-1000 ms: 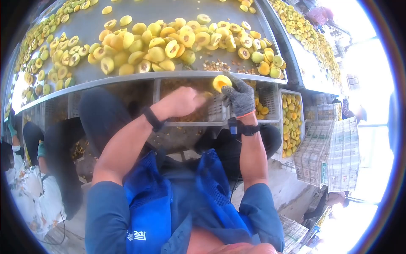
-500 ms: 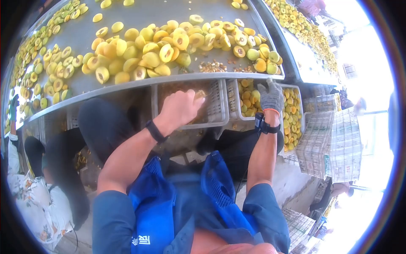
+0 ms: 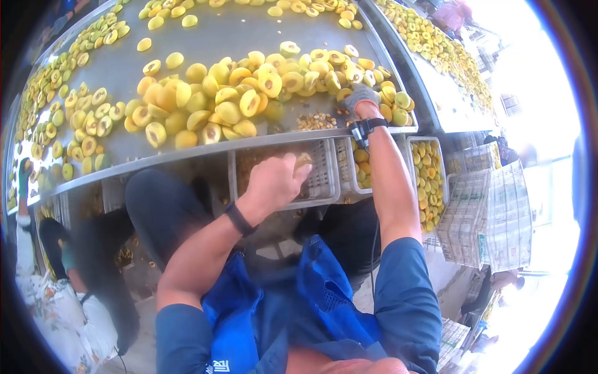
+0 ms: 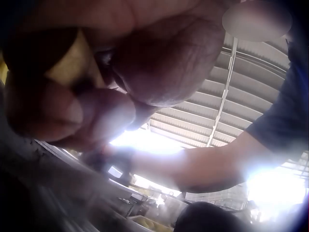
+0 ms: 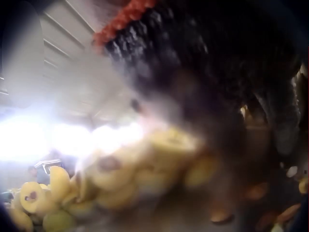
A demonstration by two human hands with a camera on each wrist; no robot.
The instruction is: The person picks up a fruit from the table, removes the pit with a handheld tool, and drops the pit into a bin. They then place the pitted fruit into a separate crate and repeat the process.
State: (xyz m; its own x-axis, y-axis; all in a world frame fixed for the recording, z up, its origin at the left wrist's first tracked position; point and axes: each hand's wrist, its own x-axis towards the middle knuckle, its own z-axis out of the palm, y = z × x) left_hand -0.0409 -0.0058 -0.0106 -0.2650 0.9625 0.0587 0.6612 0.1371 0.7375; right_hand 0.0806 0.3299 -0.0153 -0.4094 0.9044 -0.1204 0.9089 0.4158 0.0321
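Observation:
The bare left hand [image 3: 272, 181] is over a crate below the table edge, its fingers curled round a small yellowish-brown thing [image 3: 303, 161]. In the left wrist view, curled fingers and thumb pinch that pale yellow piece [image 4: 77, 60]; most of it is hidden. The grey-gloved right hand [image 3: 363, 96] reaches over the metal table [image 3: 205, 37], at the right end of a heap of halved yellow fruit [image 3: 227, 112]. The right wrist view shows a gloved finger pointing down beside fruit halves [image 5: 113, 169]; whether the fingertips touch any is hidden.
Loose pits [image 3: 316, 121] lie near the table's raised front edge [image 3: 286, 138]. Below stand an open crate [image 3: 324, 168] and a fruit-filled crate [image 3: 428, 181]. Stacked crates [image 3: 489, 218] are at the right; another person [image 3: 59, 305] sits at the left.
The right hand has let go of the fruit half held a second ago, passed over the crates, then moved up onto the table. The left hand stays over the crate, keeping its hold.

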